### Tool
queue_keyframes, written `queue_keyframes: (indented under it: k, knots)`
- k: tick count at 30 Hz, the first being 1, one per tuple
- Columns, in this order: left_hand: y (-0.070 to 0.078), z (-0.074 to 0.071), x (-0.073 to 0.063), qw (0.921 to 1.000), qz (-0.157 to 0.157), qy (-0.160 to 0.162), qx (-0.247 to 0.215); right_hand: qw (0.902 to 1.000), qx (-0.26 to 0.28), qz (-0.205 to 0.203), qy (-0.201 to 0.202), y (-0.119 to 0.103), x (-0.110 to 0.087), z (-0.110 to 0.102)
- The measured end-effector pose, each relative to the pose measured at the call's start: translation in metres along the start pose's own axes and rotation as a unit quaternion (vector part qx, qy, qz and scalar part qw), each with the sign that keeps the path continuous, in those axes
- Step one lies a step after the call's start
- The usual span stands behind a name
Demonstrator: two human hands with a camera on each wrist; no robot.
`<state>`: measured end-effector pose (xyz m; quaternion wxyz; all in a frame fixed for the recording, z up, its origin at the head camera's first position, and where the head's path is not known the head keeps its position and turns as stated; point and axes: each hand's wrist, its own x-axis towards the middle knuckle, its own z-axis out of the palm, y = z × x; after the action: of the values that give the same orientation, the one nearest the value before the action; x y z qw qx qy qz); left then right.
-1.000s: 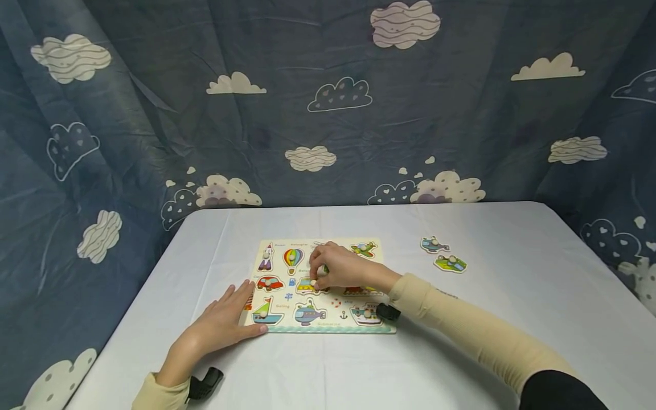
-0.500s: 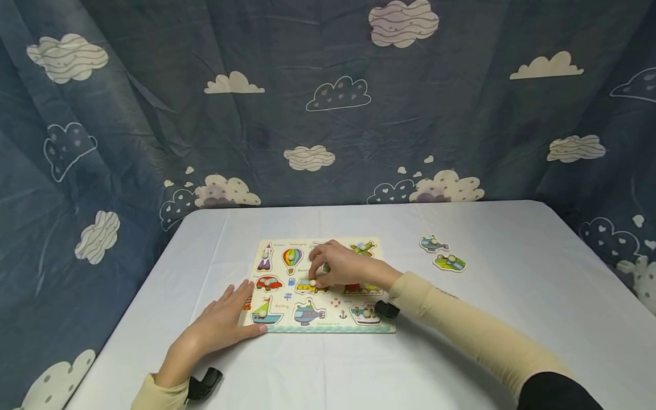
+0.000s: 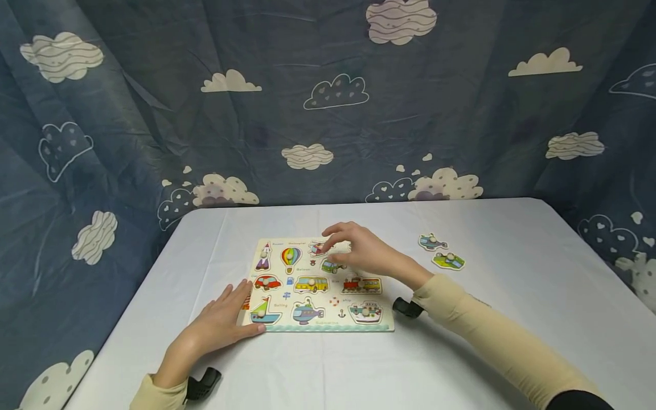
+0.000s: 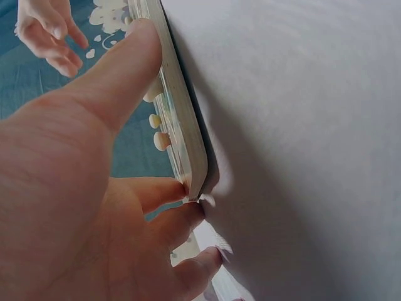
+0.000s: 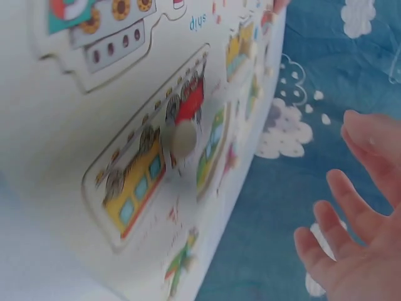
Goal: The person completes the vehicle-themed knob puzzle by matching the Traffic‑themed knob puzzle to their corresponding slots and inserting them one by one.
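A knobbed wooden puzzle board (image 3: 328,328) lies flat with vehicle pictures on it. My left hand (image 3: 217,322) holds its left side steady; the thumb rests along the front corner and the fingers lie at the left edge. Above the board's back right part, my right hand (image 3: 366,250) hovers with spread, slightly bent fingers and nothing between them. In the right wrist view its fingers (image 5: 338,219) stand apart from the board. The yellow bus (image 3: 311,284) sits in the middle row, beside the train (image 3: 361,285). My right hand partly hides the upper right pictures.
Two loose pieces lie on the white tablecloth right of the board: a blue-grey aircraft-like piece (image 3: 433,242) and a green piece (image 3: 448,261) with a pale knob. A dark blue cloud-print curtain (image 3: 256,131) hangs behind the table.
My right hand has let go of the knob on the yellow bus, lifted and moved back and to the right. The bus and train now show fully. My left hand stays put.
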<state>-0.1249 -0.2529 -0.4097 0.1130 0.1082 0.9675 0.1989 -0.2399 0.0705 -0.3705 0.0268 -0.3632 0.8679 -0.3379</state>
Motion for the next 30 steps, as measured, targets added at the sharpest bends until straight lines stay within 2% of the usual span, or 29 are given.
queue_keyframes:
  k: [6,12,17,26,30]
  knots:
    - [0.000,0.000,0.000,1.0000,0.002,0.002,0.000,0.9997,0.006,0.022,0.013,-0.001,-0.022,-0.016]
    - [-0.001,0.001,0.000,1.0000,0.004,0.003,0.001,0.9971,0.009,0.028,0.071,-0.007,-0.045,-0.035]
    - [-0.002,0.001,0.000,1.0000,0.002,0.001,0.000,0.9918,-0.009,0.045,0.119,-0.012,-0.065,-0.047]
    - [-0.003,0.002,0.000,1.0000,0.008,0.004,0.004,0.9801,-0.033,0.091,0.174,-0.007,-0.104,-0.062]
    - [-0.002,0.002,0.000,1.0000,0.007,0.004,0.004,0.9760,-0.039,0.109,0.185,-0.005,-0.118,-0.068]
